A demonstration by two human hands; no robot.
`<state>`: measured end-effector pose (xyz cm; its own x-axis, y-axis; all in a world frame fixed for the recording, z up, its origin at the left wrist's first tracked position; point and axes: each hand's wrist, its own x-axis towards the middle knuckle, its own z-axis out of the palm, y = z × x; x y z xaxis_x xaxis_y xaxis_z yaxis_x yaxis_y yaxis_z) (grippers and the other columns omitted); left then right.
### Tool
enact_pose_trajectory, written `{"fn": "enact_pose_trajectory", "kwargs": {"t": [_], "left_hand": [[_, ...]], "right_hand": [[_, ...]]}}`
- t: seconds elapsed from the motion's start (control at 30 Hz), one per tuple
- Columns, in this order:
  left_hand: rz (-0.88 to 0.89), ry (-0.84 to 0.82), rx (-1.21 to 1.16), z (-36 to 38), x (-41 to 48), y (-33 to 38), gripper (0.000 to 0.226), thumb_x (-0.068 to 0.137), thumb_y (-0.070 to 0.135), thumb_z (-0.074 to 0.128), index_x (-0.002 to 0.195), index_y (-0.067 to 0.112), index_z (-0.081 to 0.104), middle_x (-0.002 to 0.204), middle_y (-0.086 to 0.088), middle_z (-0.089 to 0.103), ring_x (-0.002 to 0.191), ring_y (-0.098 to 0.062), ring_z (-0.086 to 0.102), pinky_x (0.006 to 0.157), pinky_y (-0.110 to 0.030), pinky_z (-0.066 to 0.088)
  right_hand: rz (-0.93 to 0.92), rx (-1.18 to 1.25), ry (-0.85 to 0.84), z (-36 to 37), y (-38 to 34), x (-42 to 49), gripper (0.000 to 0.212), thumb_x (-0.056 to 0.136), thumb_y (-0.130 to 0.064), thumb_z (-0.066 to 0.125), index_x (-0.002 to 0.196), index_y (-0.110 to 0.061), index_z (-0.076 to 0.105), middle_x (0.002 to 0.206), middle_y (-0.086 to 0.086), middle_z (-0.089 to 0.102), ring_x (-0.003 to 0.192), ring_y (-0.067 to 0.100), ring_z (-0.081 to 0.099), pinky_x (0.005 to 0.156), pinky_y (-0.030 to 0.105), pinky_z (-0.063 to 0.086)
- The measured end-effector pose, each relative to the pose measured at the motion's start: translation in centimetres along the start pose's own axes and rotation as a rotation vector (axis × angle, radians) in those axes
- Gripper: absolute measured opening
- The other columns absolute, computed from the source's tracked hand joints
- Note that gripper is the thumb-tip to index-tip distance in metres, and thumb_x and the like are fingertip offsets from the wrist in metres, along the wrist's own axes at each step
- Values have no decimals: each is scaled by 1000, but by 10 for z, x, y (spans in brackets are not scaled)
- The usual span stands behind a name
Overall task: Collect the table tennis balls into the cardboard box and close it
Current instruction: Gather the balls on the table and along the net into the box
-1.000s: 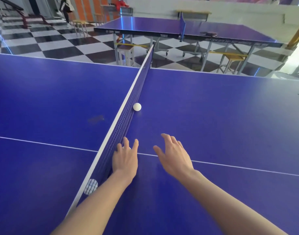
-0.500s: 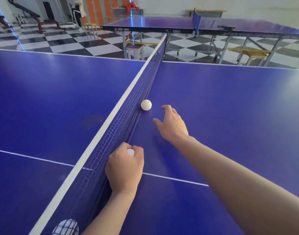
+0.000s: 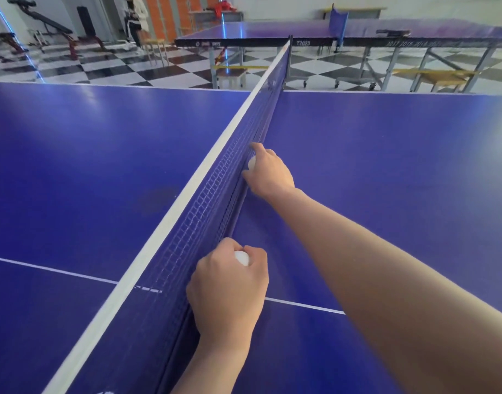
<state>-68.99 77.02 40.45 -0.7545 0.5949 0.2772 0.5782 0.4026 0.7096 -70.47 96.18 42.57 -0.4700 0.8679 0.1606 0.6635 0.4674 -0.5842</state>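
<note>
My left hand is curled into a fist beside the net, with a white table tennis ball showing between thumb and fingers. Farther along the net, my right hand is stretched out and closed over a second white ball, which rests on the blue table right at the foot of the net; only a sliver of it shows. The cardboard box is out of view.
The blue net with its white top band runs diagonally across the blue table. Beyond the table's far edge are a checkered floor, a second table, stools and a standing person.
My right hand has reached forward to the ball by the net and closed over it. My left hand stays shut on its ball. The camera has moved closer.
</note>
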Motion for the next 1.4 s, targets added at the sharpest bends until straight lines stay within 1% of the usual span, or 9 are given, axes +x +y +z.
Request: {"fn": "enact_pose_trajectory", "kwargs": {"t": [0.13,0.3,0.43,0.53,0.73,0.87,1.0,1.17,1.4], "left_hand": [[-5,29,-33,0,3,0,32,71,19,51,49,17,29,40,2,31,41,-20,29,44,-29,26],[-41,51,-71,2,6,-4,29,72,18,51,51,9,34,41,-1,33,44,-23,28,44,-30,29],[-61,58,-89,4,8,-6,28,72,21,51,50,9,40,41,-3,41,44,-27,37,44,-33,36],[-70,38,-91,0,6,-1,27,75,22,52,53,9,45,44,-4,47,48,-30,47,47,-38,42],[-62,-58,-183,-26,-8,14,33,84,28,51,56,12,49,49,-1,52,49,-22,50,46,-38,44],[28,-80,-309,-56,-28,65,25,75,36,42,57,19,48,50,6,50,49,-12,48,45,-27,35],[69,-133,-455,-90,-48,132,14,68,31,42,74,21,49,63,5,55,53,-7,52,42,-23,39],[111,-176,-549,-149,-96,214,25,66,32,47,88,23,41,74,2,53,63,-24,54,53,-43,50],[141,-301,-637,-224,-206,292,20,74,36,49,90,29,38,78,4,54,60,-14,54,47,-31,44]], "right_hand": [[-43,-27,12,6,6,-11,50,92,-6,43,139,-22,40,138,8,43,114,32,51,83,39,44],[-80,-48,-47,-8,10,-23,43,92,-7,43,133,-22,47,125,8,54,104,32,55,71,37,45],[24,115,-168,-32,10,-30,38,91,-13,45,126,-23,56,113,7,62,85,24,55,68,33,49],[70,204,-233,-51,8,-44,38,88,-15,53,124,-26,58,115,4,60,85,20,55,71,31,51],[117,368,-257,-107,0,-82,39,86,-19,61,125,-24,57,115,5,60,73,13,56,51,19,44],[133,428,-235,-162,-14,-109,41,86,-19,62,127,-19,57,114,4,61,77,13,57,53,17,45],[113,438,-159,-232,-36,-138,41,86,-17,63,127,-16,56,103,2,60,66,10,52,52,18,42],[95,444,-70,-330,-59,-198,42,86,-16,65,126,-13,54,106,3,60,79,14,55,58,21,45],[53,509,56,-445,-72,-331,28,82,-25,70,108,-20,59,105,-6,68,94,12,62,77,32,52]]}}
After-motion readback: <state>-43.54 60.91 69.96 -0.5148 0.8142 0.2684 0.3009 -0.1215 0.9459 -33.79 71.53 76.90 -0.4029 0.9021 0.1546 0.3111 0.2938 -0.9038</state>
